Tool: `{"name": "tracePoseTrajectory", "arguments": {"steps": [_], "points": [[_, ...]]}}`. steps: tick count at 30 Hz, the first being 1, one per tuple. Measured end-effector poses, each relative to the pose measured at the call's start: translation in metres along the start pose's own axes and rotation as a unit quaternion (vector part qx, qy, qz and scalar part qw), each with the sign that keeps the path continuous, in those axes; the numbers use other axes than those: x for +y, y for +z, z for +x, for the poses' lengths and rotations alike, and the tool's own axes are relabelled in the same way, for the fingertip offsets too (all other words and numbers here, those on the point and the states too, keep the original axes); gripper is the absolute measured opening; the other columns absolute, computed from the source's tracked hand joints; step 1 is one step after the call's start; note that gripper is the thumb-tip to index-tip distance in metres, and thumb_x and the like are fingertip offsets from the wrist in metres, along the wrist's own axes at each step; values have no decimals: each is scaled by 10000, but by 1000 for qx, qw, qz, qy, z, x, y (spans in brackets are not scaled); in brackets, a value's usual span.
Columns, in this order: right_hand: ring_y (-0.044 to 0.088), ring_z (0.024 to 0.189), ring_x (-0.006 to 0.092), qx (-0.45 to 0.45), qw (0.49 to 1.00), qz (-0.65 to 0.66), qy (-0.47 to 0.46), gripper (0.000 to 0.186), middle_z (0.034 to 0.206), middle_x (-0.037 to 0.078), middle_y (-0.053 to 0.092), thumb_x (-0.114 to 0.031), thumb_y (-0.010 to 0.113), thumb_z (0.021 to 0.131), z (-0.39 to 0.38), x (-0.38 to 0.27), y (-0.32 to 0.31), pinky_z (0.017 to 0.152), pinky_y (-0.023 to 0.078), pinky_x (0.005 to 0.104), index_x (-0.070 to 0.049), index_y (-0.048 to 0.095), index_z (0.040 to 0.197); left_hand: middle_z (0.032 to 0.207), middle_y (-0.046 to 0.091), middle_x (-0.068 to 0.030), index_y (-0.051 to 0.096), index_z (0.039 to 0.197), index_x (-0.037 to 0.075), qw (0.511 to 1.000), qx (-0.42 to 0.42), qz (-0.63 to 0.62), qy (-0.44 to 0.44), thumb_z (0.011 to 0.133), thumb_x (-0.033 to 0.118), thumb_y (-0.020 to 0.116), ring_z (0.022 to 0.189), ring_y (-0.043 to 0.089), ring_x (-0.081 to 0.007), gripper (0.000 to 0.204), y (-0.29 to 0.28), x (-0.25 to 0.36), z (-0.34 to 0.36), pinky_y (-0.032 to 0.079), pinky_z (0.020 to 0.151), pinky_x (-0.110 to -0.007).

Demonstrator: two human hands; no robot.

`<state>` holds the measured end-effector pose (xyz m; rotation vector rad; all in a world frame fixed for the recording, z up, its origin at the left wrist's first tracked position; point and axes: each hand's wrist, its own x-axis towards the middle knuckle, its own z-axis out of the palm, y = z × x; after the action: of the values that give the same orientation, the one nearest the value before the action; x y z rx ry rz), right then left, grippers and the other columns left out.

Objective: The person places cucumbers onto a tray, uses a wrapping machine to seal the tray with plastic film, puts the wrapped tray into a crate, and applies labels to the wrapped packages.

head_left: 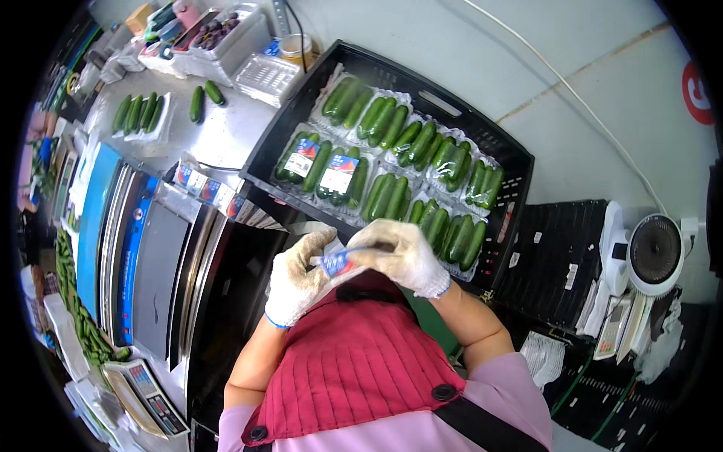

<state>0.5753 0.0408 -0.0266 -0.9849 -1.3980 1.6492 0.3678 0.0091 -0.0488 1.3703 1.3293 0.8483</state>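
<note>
My left hand (296,277), in a white work glove, is closed on a small white label (334,263) with blue and red print. The gloved right hand (404,255) pinches the same label from the other side, its fingertips curled over the edge. Both hands are in front of my chest, at the near edge of a black crate (520,177). Wrapped packs of cucumbers (382,120) fill the crate in two rows. Two packs at the left of the near row bear similar labels (301,160). Fingers hide part of the label I hold.
To the left is a metal table (245,119) with an unwrapped tray of cucumbers (138,113) and two loose ones. A wrapping machine (162,279) and a scale (148,392) stand nearer. On the right are stacked black crates (557,260) and a white fan (656,254).
</note>
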Motion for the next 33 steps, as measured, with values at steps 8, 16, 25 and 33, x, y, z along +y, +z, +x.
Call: {"name": "tracePoseTrajectory", "arguments": {"steps": [8, 16, 25, 33], "points": [[674, 715, 149, 388, 914, 65, 97, 167, 868, 90, 686, -42, 731, 816, 32, 86, -131, 623, 560, 285, 25, 643, 941, 957, 648, -108, 574, 738, 26, 997, -4, 14, 81, 749, 15, 741, 840, 629, -187, 167, -9, -17, -1, 479, 716, -265], [664, 916, 296, 296, 839, -393, 235, 556, 1045, 150, 675, -277, 832, 721, 57, 124, -105, 800, 522, 387, -21, 587, 1149, 1089, 648, -155, 646, 952, -12, 943, -57, -327, -6, 787, -45, 629, 934, 614, -176, 169, 1, 16, 0, 499, 844, -304], [601, 955, 162, 26, 990, 129, 55, 333, 1016, 59, 628, -156, 628, 947, 10, 64, -56, 864, 500, 330, -24, 558, 1244, 1050, 658, -127, 682, 829, 44, 988, -40, 3, 150, 653, 16, 804, 927, 659, -260, 216, -4, -2, 12, 520, 812, -328], [581, 810, 46, -19, 996, -66, 61, 260, 874, 16, 660, -115, 774, 832, 0, 27, -1, 745, 494, 238, 4, 661, 1032, 1007, 682, -107, 645, 1065, -47, 979, 16, -197, -41, 826, -32, 644, 910, 634, -138, 239, 5, 16, 17, 512, 814, -284]]}}
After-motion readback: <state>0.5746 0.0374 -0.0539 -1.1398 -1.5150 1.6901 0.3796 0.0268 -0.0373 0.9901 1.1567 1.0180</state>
